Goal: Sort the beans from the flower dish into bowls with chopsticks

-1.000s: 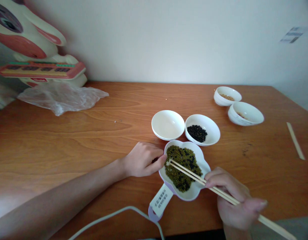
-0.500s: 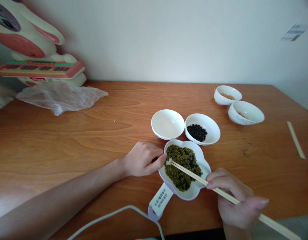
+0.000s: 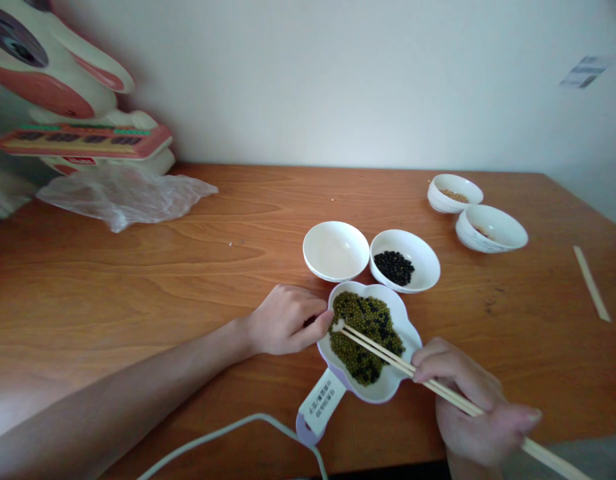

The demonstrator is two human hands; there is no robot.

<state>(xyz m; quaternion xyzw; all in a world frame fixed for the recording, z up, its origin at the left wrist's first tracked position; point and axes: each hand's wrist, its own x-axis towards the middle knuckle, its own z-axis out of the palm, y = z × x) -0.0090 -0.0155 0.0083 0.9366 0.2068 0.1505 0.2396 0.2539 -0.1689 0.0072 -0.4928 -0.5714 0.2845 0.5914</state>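
Observation:
My right hand (image 3: 468, 393) holds a pair of wooden chopsticks (image 3: 388, 356), their tips reaching into a flower-shaped white dish (image 3: 412, 335). Green beans mixed with black beans (image 3: 371, 320) cover much of its bottom, with a small bare white patch at the chopstick tips. Whether a bean sits between the tips is too small to tell. My left hand (image 3: 291, 320) grips the dish's left rim, thumb over the edge and fingers curled. A handle with a printed label (image 3: 323, 403) sticks out toward me. Just behind the dish, a bowl of black beans (image 3: 427, 261) stands beside a plain white bowl (image 3: 335, 250).
Two more white bowls stand back right, one with yellowish grains (image 3: 455, 196), the other (image 3: 508, 230) with reddish bits. A light wooden stick (image 3: 591, 283) lies at the right. A clear plastic bag (image 3: 133, 200) and toy keyboard (image 3: 83, 143) are back left. A pale cable (image 3: 228, 427) runs in front.
The chopstick tips have parted slightly at nearly the same spot in the beans. My left hand stays on the dish rim. The whole view has shifted a little.

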